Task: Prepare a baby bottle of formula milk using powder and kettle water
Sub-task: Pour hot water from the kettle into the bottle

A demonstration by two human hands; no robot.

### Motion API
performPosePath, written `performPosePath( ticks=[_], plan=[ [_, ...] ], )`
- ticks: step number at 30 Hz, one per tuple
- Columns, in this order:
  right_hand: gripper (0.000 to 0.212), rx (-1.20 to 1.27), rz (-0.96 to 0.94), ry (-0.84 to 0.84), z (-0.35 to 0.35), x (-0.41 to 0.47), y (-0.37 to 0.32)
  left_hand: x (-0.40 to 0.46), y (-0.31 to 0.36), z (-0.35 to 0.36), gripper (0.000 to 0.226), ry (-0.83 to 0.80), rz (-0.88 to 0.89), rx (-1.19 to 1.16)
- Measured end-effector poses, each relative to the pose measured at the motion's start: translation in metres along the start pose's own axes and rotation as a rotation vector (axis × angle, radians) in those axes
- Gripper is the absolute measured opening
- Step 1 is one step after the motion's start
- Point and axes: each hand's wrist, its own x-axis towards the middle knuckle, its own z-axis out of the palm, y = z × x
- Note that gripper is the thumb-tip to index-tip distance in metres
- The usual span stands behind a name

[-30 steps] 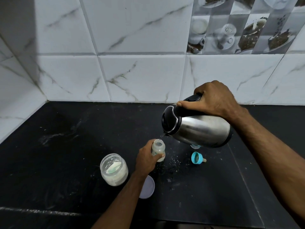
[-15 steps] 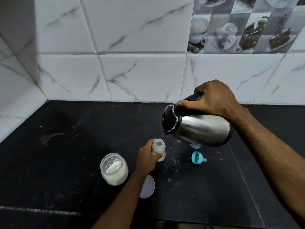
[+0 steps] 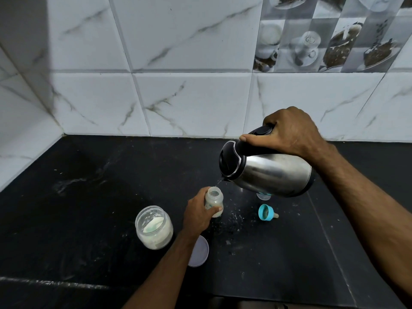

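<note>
Gripping the tilted steel kettle (image 3: pixel 272 172) by its handle, the right hand (image 3: pixel 289 132) pours water into the open baby bottle (image 3: pixel 214 200), markings illegible, held upright on the black counter (image 3: pixel 89 197) by the left hand (image 3: pixel 198 214) beside the open powder jar (image 3: pixel 154 227).

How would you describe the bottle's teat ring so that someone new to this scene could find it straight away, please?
Start at the steel kettle tilted over the black counter. Just below its body, right of the baby bottle, the teat ring lies on its side. It is the only bright blue thing there, with a pale teat pointing right, unlike the clear cap half hidden under the kettle.
</note>
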Motion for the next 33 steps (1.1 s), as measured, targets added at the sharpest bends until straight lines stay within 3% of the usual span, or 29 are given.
performPosePath(
  ticks=[33],
  plan=[
    [0.079, -0.018, 0.006, 0.011, -0.0010, -0.0014, -0.0037, 0.0002, -0.0003, 0.0002, 0.056, -0.007, -0.012, 0.003]
  ],
)
